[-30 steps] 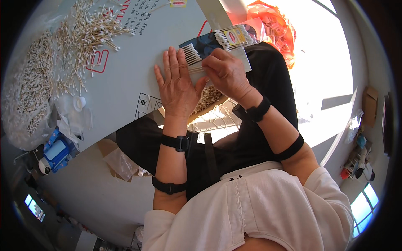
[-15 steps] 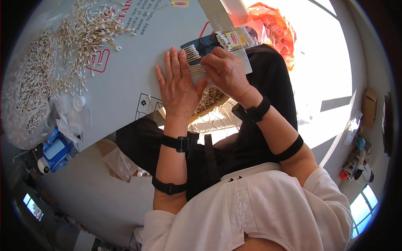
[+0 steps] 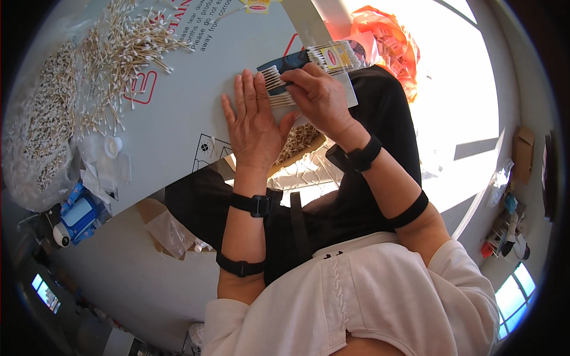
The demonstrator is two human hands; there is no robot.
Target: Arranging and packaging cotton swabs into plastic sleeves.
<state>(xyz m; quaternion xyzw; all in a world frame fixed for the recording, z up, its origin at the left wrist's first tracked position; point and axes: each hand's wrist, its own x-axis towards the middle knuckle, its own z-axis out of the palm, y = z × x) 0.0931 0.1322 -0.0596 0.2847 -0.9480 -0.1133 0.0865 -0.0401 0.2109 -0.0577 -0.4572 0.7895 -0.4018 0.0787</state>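
- Far left on the surface (image 3: pixel 178 124) I see a loose pile of cotton swabs (image 3: pixel 113 59).
- My left hand (image 3: pixel 254 127) lies flat, fingers released, beside a row of swabs (image 3: pixel 274 83).
- My right hand (image 3: pixel 320 98) pinches that row.
- An orange bag (image 3: pixel 386 41) sits behind.

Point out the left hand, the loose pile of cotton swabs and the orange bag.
Left hand (image 3: pixel 255 127): head view, back of the hand.
Swab pile (image 3: pixel 127 50): head view, middle of the loose heap.
Orange bag (image 3: pixel 386 41): head view, crumpled upper face.
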